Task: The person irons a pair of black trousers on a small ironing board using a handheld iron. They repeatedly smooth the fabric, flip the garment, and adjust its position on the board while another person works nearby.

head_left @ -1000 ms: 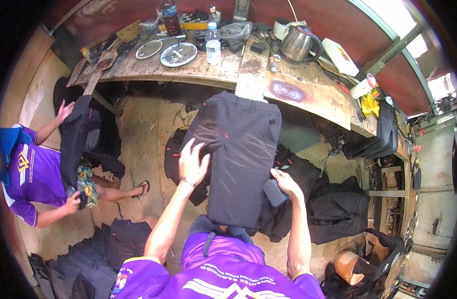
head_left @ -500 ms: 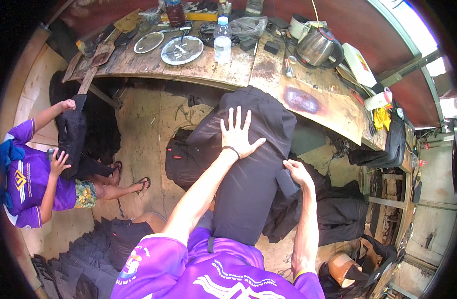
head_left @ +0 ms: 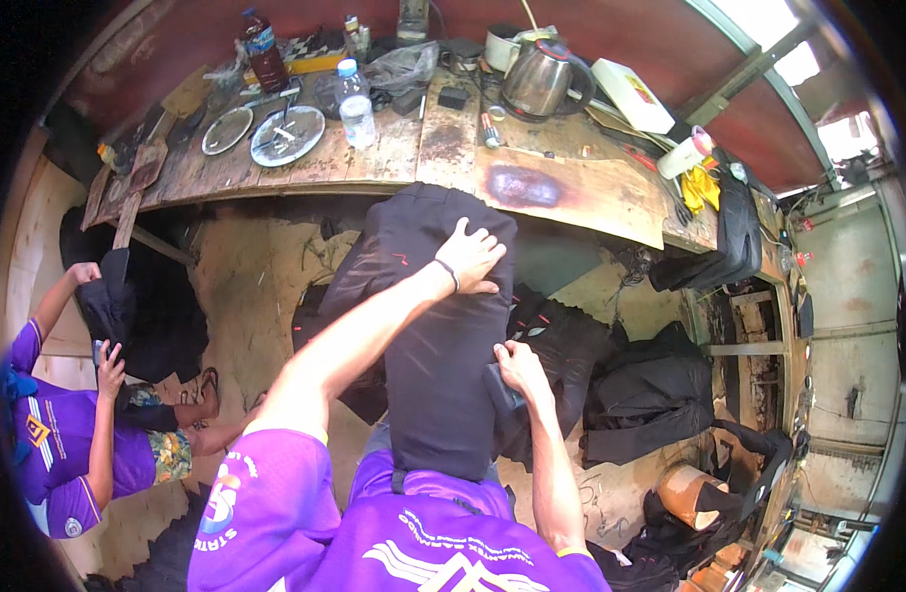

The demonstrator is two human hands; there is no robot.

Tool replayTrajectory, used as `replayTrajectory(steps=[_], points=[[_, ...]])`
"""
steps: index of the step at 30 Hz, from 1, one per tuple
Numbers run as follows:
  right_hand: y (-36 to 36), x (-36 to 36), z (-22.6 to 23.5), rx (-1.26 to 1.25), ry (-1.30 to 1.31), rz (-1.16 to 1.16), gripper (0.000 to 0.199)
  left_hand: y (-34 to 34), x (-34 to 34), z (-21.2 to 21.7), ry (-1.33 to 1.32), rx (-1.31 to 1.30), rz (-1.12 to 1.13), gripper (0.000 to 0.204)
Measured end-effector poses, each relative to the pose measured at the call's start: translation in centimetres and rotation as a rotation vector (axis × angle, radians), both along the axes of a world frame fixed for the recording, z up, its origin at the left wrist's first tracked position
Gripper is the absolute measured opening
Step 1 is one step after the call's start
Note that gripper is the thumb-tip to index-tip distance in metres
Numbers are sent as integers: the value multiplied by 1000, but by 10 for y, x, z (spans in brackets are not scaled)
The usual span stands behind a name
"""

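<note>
A pair of black trousers (head_left: 438,345) stretches from my lap up to the table edge, with pale streaks across the cloth and a small red mark near the top. My left hand (head_left: 473,257) lies on the upper part of it, fingers apart and slightly bent, holding nothing. At the right edge of the cloth, my right hand (head_left: 522,370) grips a dark grey block (head_left: 502,392). The block is beside the trouser leg; whether it touches the cloth I cannot tell.
A wooden table (head_left: 374,176) runs ahead, bearing a water bottle (head_left: 354,104), a plate (head_left: 287,136) and an electric kettle (head_left: 540,84). Dark garments (head_left: 645,395) lie to the right, near a tan stool (head_left: 690,493). At left a co-worker (head_left: 78,434) handles a black garment (head_left: 108,296).
The view has swung, so the table appears further left. My left hand has shifted toward the cloth's right side, its fingers now bent. My right hand still holds the block at the edge.
</note>
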State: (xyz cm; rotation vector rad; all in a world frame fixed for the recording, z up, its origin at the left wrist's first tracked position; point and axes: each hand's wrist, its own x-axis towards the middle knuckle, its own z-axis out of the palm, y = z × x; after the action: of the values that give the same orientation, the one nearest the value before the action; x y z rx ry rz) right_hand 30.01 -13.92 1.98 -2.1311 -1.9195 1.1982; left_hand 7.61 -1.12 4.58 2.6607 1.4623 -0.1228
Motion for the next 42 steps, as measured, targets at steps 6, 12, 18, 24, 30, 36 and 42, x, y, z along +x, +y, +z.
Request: replayTrajectory(steps=[6,12,18,24,30,36,42], points=[[-14,-3,9,-41,77,-112,47,25,21,70,495,-560,84,84],[1,7,8,-110,109,-80,47,33,38,38,501,-43,52,52],[71,8,14,-208,73,154,71,1,-23,-33,-215,331,186,61],[109,14,-5,-431,171,112,70,13,-44,-52,-215,130,381,81],[128,-13,34,-233,156,31,51,59,-58,-59,-336,194,393,92],[29,-91,83,1034,112,361,59,60,-62,-55,-449,434,283,85],[-38,-85,12,693,80,676,85,84,-71,-42,-477,204,259,95]])
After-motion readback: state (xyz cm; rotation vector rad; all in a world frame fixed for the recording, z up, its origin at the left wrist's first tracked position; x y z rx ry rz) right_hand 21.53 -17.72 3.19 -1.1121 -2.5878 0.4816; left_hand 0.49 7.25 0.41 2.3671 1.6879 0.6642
